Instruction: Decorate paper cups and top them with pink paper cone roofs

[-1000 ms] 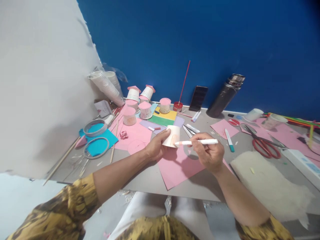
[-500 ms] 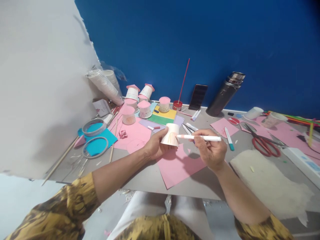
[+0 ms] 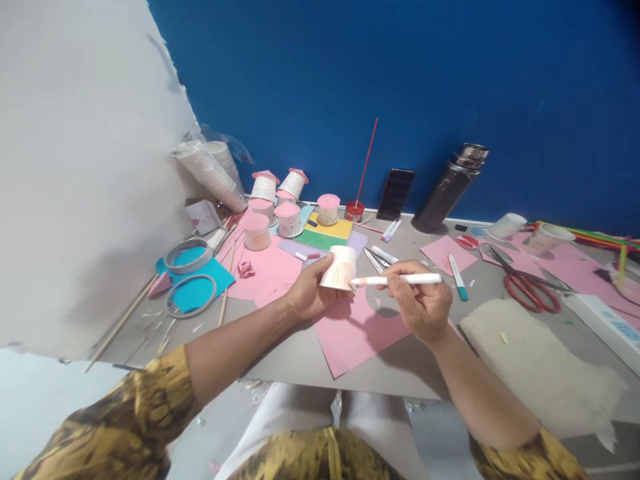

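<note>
My left hand (image 3: 313, 291) grips a white paper cup (image 3: 341, 263) turned upside down, its fingers under and behind the rim. Faint orange and yellowish strokes mark the cup's side. In my right hand (image 3: 421, 303) is a white felt-tip marker (image 3: 405, 280), held like a pen, with its tip at the cup's lower right side near the rim. Below both hands lies a pink paper sheet (image 3: 345, 347) with a round hole cut in it. Just beyond the cup are loose markers (image 3: 384, 255) and a small open pair of scissors or similar tool, partly hidden.
Several decorated cups with pink paper roofs (image 3: 289, 219) stand at the back left, near stacked paper cups (image 3: 213, 170). Grey tape rings (image 3: 191, 295) lie on blue paper. A black flask (image 3: 453, 190) and a phone (image 3: 395, 193) lean on the wall. Red-handled scissors (image 3: 533, 293) lie right.
The marker's tip has moved slightly down along the cup's side toward its rim. The cup has shifted a little left and seems slightly turned, still held by my left hand.
</note>
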### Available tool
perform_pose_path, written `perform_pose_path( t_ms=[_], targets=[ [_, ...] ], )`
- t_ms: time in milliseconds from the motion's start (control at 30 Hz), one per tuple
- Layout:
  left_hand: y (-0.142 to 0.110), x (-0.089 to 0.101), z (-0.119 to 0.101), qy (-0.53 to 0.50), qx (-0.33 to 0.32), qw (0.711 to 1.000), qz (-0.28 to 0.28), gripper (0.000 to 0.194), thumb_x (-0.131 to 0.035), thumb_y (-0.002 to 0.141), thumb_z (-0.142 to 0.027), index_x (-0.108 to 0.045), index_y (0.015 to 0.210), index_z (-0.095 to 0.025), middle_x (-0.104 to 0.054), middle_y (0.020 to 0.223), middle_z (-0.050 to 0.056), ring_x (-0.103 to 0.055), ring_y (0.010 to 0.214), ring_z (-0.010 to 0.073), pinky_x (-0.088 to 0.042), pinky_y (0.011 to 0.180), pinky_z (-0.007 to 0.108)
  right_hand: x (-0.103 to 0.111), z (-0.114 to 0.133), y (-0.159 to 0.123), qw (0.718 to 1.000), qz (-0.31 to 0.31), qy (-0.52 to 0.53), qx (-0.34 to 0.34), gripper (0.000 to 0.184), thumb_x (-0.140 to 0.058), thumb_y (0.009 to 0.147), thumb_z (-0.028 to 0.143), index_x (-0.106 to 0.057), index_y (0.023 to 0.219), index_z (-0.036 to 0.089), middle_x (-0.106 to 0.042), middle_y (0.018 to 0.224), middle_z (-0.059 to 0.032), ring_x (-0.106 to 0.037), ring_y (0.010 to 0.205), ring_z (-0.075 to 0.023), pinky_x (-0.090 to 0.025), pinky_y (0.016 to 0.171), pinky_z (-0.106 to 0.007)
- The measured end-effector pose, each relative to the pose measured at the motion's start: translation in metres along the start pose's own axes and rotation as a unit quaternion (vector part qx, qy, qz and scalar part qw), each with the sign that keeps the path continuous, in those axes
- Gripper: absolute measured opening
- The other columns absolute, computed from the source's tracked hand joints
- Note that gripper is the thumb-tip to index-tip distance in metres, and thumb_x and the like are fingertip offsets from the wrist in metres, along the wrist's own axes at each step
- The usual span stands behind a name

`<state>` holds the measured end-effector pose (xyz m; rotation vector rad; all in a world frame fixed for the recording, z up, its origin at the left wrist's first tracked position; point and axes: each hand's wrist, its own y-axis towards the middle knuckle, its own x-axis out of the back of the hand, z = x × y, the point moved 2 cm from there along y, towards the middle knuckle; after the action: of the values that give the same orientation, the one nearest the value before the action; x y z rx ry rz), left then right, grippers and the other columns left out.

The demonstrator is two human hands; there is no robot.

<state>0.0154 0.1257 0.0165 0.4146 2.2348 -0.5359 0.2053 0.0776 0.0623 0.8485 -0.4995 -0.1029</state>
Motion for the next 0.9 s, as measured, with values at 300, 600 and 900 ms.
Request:
perform_pose_path(
  t_ms=[300, 600, 900],
  targets=[
    [-0.001, -0.003, -0.002, -0.002, 0.006, 1.000, -0.002, 0.038, -0.049, 0.102, -0.039, -0.070, 0.103, -0.007, -0.070, 0.082, 0.014, -0.069, 0.071, 0.0256, -0.061, 0.061, 0.039, 0.000, 0.002, 0.001, 1.000, 0.010, -0.007, 0.014, 0.020, -0.058, 0.100, 0.029, -0.068, 0.084, 0.021, -0.072, 0.069, 0.0005, -0.057, 0.049, -0.0112, -0.045, 0.050, -0.026],
    [-0.002, -0.002, -0.002, 0.006, -0.001, 1.000, 0.014, 0.043, -0.046, 0.104, -0.039, -0.070, 0.105, -0.004, -0.072, 0.083, 0.017, -0.071, 0.073, 0.0276, -0.061, 0.063, 0.040, 0.000, -0.005, 0.000, 0.998, -0.014, 0.042, -0.046, 0.021, -0.059, 0.100, 0.032, -0.067, 0.085, 0.020, -0.071, 0.065, 0.0000, -0.060, 0.050, -0.0128, -0.046, 0.049, -0.025],
    [0.000, 0.002, -0.005, 0.017, 0.025, 0.999, 0.026, 0.049, -0.048, 0.104, -0.042, -0.065, 0.124, -0.001, -0.076, 0.101, 0.024, -0.076, 0.083, 0.0313, -0.062, 0.073, 0.042, -0.005, -0.029, 0.004, 0.964, -0.108, 0.172, -0.174, 0.023, -0.069, 0.095, 0.041, -0.071, 0.095, 0.019, -0.072, 0.067, -0.0006, -0.057, 0.052, -0.0111, -0.046, 0.050, -0.023]
  ],
)
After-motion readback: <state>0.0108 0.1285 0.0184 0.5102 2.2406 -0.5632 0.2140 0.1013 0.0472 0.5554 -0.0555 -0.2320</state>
